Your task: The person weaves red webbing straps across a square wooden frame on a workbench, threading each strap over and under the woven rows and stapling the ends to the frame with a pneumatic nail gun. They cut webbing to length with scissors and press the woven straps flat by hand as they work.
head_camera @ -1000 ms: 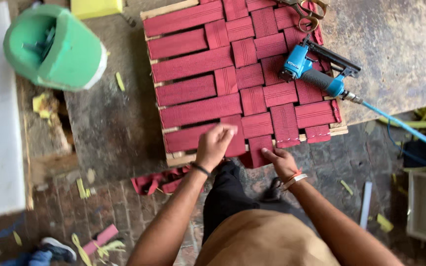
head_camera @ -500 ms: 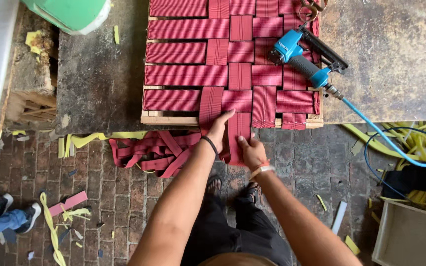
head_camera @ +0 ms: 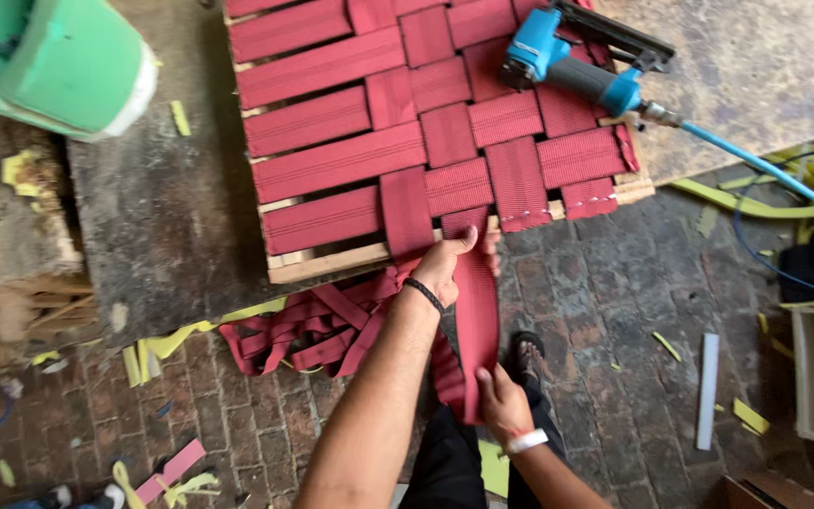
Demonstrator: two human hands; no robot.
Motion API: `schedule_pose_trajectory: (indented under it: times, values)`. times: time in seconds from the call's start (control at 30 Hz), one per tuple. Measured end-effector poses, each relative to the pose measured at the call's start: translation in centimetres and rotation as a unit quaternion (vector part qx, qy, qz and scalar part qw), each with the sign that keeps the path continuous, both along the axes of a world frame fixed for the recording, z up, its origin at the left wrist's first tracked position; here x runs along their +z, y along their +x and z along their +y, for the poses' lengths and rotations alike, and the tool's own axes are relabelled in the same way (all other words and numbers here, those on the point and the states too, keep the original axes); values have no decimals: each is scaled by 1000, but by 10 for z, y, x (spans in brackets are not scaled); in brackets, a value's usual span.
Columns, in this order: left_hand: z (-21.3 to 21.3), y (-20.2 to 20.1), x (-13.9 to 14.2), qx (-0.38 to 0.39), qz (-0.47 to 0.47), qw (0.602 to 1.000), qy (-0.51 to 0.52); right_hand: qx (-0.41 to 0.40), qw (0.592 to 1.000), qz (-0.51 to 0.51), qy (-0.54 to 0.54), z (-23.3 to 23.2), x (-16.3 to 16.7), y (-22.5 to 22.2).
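The left hand (head_camera: 447, 269) pinches the dark red woven webbing strap (head_camera: 476, 311) just below the front rail of the pale wooden frame (head_camera: 332, 264), pressing it where it leaves the weave. Lower down the same strap, the right hand (head_camera: 501, 401) grips its free end and draws it taut, so the strip hangs straight between the two grasps. Left of the upper grip a loose heap of red webbing (head_camera: 303, 325) lies on the brick floor (head_camera: 614, 311). Well above, a blue pneumatic stapler (head_camera: 572, 66) rests on the woven straps.
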State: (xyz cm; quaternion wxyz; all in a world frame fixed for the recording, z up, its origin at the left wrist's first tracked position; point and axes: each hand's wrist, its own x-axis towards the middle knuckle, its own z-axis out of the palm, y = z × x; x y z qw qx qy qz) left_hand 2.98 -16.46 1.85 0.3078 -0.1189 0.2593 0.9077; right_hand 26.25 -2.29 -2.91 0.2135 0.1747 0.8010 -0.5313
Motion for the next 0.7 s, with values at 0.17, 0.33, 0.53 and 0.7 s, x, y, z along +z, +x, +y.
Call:
schedule_pose_trajectory:
  times: [0.17, 0.33, 0.53, 0.7]
  values:
    - [23, 2, -18, 51, -81, 984, -153, 192, 962, 23, 191, 33, 20, -86]
    - [30, -2, -14, 104, -89, 955, -265, 170, 842, 452, 240, 82, 139, -176]
    - [33, -10, 4, 119, -58, 958, -254, 479, 698, 346, 406, 26, 200, -315]
    - [48, 3, 26, 196, -111, 920, -319, 468, 702, 338, 418, 10, 216, -327]
